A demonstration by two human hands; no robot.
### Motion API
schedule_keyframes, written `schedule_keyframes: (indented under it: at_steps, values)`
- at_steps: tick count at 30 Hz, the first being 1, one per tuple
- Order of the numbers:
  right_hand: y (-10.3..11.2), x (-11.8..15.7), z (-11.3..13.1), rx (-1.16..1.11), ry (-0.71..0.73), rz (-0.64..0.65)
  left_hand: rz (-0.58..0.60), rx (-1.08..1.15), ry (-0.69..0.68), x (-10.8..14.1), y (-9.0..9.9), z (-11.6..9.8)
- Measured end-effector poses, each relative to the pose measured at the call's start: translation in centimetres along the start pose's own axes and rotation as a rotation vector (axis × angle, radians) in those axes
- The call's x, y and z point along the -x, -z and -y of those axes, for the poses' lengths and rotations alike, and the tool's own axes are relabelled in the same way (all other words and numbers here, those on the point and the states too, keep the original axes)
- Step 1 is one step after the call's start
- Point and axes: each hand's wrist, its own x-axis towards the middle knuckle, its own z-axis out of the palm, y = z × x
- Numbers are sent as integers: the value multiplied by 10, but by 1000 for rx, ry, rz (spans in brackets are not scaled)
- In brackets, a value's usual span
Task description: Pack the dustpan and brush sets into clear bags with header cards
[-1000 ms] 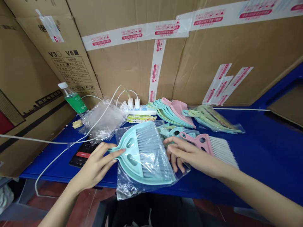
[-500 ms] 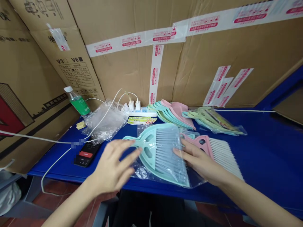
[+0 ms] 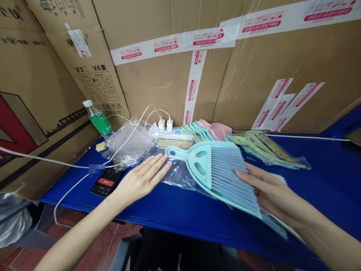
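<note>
A light-blue hand brush (image 3: 225, 169) lies nested over a matching light-blue dustpan (image 3: 194, 177), tilted with the bristles toward the right. My right hand (image 3: 267, 192) grips this set at its bristle end, thumb on top and the other fingers partly hidden beneath. My left hand (image 3: 146, 177) is open, its fingers stretched out flat, with the fingertips close to the handle loop; whether they touch it I cannot tell. A clear plastic bag (image 3: 180, 175) lies on the table under the handle. Below my right hand, more bristles and a bit of pink show, mostly hidden.
Behind are stacked dustpans (image 3: 217, 130) and a bagged green set (image 3: 262, 148). On the left of the blue table (image 3: 169, 207) are clear bags (image 3: 129, 143), a phone (image 3: 105, 182), a bottle (image 3: 98, 120) and white cables. A power strip (image 3: 176, 133) stands against cardboard (image 3: 158, 82).
The brush and dustpan have risen and shifted right in my right hand. Clear plastic that covered the bristles is off them. My left hand's fingers have straightened; the view has shifted slightly.
</note>
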Motion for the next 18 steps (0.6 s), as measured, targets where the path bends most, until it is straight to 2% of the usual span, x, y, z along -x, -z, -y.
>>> schedule_keyframes:
  at_steps: [2, 4, 9, 14, 18]
  values:
    - [3, 0, -1, 12, 12, -26, 41, -37, 18, 9, -4, 13]
    - [5, -1, -3, 33, 25, -24, 100, -52, 100, 17, -11, 22]
    - [12, -3, -11, 67, 54, 27, 379, -40, 512, 28, -23, 29]
    - [17, -1, -15, 102, 63, 23, 667, -17, 774, 13, -21, 25]
    - [12, 6, -10, 148, 35, 6, 840, 122, 811, -2, -22, 34]
